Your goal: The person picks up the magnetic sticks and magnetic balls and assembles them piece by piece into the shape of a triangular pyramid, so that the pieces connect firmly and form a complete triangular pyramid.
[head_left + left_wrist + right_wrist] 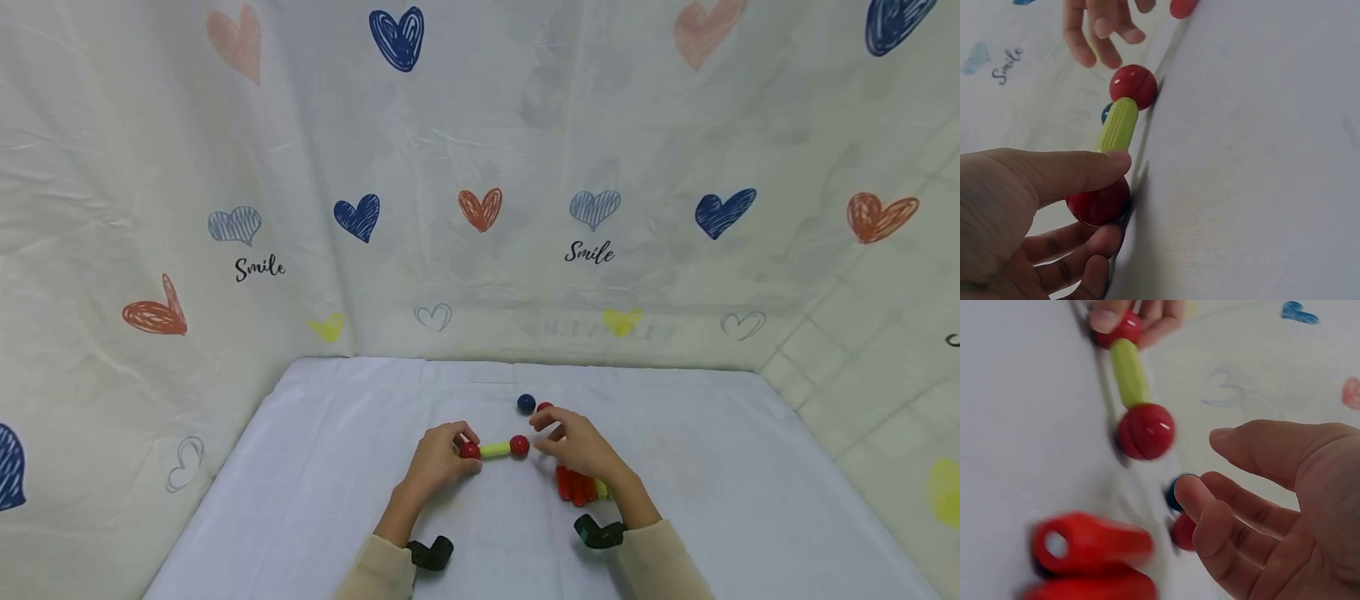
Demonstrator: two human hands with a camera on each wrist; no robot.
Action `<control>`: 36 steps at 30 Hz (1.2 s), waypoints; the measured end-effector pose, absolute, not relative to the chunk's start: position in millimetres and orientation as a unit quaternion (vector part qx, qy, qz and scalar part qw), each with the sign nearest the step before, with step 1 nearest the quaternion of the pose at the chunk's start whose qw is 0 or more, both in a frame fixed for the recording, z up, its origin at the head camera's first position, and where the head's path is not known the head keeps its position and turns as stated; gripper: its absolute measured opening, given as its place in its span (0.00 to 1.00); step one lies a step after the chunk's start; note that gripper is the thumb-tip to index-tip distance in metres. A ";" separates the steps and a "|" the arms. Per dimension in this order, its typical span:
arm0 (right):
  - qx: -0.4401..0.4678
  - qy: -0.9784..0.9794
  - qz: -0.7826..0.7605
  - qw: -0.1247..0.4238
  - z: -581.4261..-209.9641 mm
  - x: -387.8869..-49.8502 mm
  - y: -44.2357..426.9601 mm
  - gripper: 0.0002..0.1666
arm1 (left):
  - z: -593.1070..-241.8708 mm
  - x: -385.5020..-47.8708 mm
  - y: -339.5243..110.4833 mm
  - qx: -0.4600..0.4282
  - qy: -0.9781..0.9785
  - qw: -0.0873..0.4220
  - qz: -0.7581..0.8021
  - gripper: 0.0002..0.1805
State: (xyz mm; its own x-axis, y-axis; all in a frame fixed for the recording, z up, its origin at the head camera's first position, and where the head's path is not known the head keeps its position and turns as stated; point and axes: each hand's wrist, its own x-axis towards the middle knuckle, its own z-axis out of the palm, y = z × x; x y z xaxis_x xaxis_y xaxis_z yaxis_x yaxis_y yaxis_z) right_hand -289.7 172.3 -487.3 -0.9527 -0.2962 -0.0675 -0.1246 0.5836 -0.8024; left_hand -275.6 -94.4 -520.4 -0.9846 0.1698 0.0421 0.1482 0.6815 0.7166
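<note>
- right hand (576, 442) is covering part of the far red ball (545, 407) toward the table's (337, 417) far edge
- right forearm (633, 496) is hiding some of the yellow-green rods (602, 489), so I'm not managing to count those
- left hand (441, 457) is blocking a chunk of the gripped red ball (470, 450)
- red rods (1091, 540) are looking pretty blurry on the right wrist cam, lower one running off the bottom
- table's near edge is dropping out of the head view

Soft, even light fills the head view; the wrist views are dimmer. In the left wrist view, a glint sits at 10 o'clock on the farther red ball (1133, 87), and a soft shadow darkens the white cloth (1247, 156) near 6 o'clock. In the right wrist view, red rods (1094, 542) blur at 7 o'clock
</note>
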 end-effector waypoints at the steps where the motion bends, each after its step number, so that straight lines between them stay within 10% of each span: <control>1: -0.113 0.884 -0.444 0.094 -484.9 -290.3 176.8 0.17 | -520.1 -275.6 -95.0 0.087 0.918 0.015 0.386 0.15; 29: -0.063 0.931 -0.340 0.115 -491.0 -260.2 268.1 0.14 | -518.2 -275.0 -94.4 0.102 0.919 0.027 0.379 0.10; 36: -0.045 0.945 -0.315 0.074 -491.5 -259.8 274.4 0.15 | -521.7 -275.8 -95.3 0.102 0.918 0.032 0.382 0.23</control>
State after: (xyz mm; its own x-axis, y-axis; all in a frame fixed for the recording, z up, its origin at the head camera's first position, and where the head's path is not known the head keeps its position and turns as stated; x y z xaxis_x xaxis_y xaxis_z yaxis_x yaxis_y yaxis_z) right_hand -259.8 274.4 -491.5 -0.9850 -0.1312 -0.1124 -0.0376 0.7977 -0.6018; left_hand -275.8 -95.3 -521.7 -0.9772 0.2118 0.0183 0.1622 0.6870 0.7083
